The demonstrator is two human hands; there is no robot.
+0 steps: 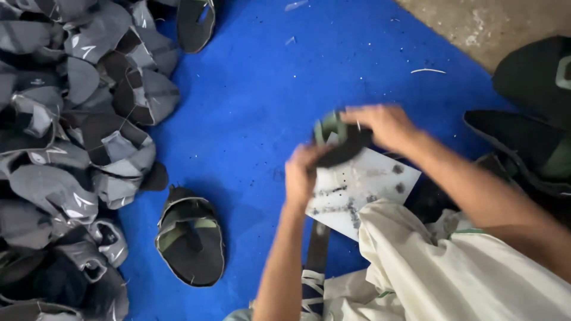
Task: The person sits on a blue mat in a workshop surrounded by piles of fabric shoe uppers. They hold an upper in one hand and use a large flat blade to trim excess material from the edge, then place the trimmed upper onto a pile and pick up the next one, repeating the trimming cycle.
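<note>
Right now both of my hands are on one dark shoe piece [340, 142]. It is black with a bit of green, and it sits up in the air just over a white board [363, 187].

My left hand [302, 175] has its fingers curled shut on the near edge of the piece. My right hand [383, 126] comes in from the far side, and its fingers are bent down tight over the top of the piece. Both hands look a bit blurry, so I cannot tell each finger apart.

The board is flat and has dark specks and smudges on it. It lies next to a white sack [458, 273] that is near my right arm. A dark strap [316, 255] runs under the board toward me.

Under it all is a blue mat [256, 95], with small white bits on it. One more shoe piece [190, 244] lies alone on the mat, well apart from my hands, on my left side. Past that is a big pile [65, 137] of grey and black shoe pieces. On my right are some dark shapes [529, 119], black with green. At the far right corner I can see bare grey floor [488, 24].
</note>
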